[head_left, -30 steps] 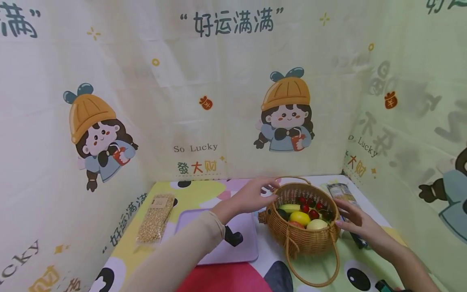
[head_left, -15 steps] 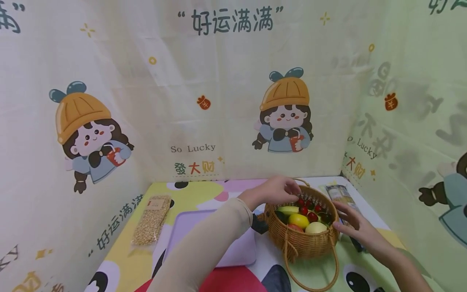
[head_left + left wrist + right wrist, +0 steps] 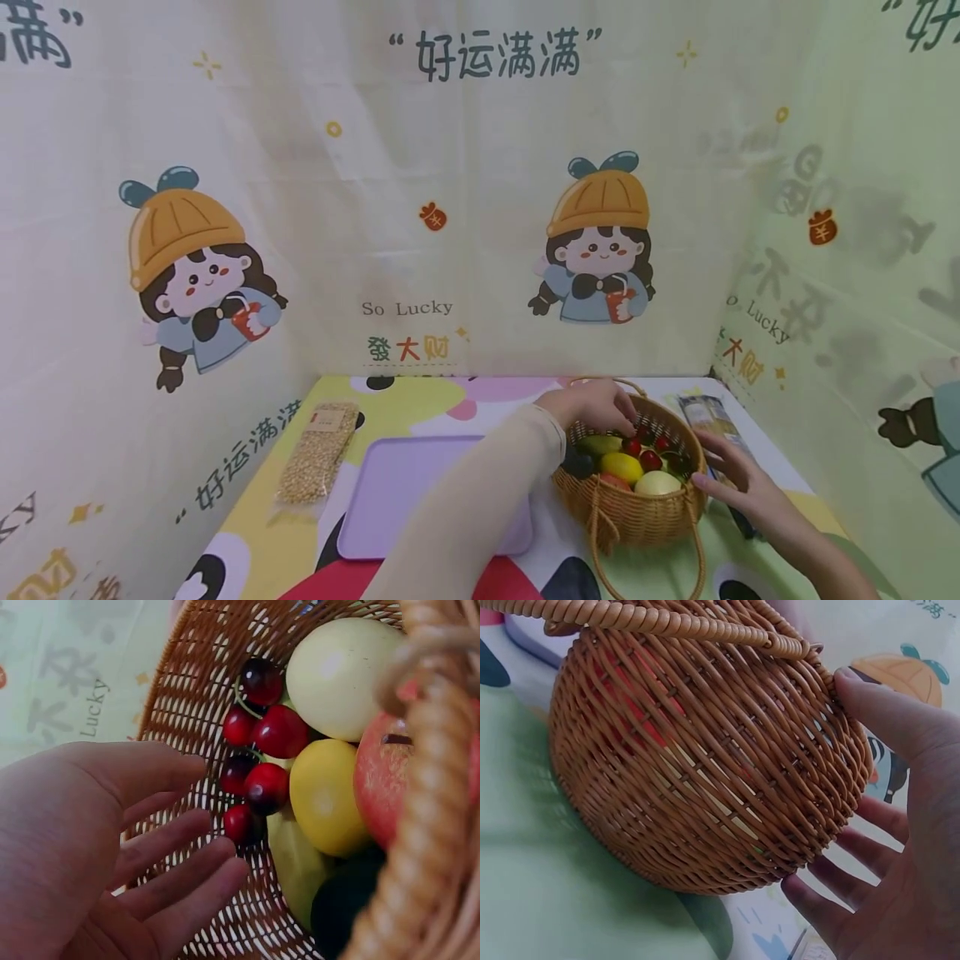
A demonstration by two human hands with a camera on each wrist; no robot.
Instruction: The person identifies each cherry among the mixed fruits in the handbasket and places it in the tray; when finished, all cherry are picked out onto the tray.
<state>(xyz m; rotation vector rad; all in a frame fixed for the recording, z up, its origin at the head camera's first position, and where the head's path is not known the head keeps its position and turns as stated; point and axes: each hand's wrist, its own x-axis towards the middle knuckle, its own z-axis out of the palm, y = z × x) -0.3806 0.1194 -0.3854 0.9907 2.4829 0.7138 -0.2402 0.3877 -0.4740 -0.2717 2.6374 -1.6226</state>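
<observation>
A brown wicker basket (image 3: 637, 521) stands on the right of the table, holding toy-like fruit. My left hand (image 3: 596, 406) reaches over its far rim, fingers loosely extended and nothing between them. In the left wrist view those fingertips hang beside several dark red cherries (image 3: 281, 733). Next to the cherries lie a yellow lemon (image 3: 324, 796), a round cream-coloured fruit (image 3: 341, 679), a red apple (image 3: 379, 769), a long yellow-green fruit (image 3: 296, 862) and a dark green item (image 3: 349, 900). My right hand (image 3: 907, 847) rests on the basket's right side, thumb at the rim, fingers spread along the wall.
Left of the basket lies a purple tray (image 3: 390, 500), partly covered by my left sleeve. Farther left is a clear bag of pale beans or grains (image 3: 318, 454). Printed packets (image 3: 708, 414) lie behind my right hand. A rope-like basket handle (image 3: 699, 562) hangs down in front.
My left hand has moved right, from the basket's left rim to above the cherries inside. My right hand stays against the basket's side. The head view has shifted slightly.
</observation>
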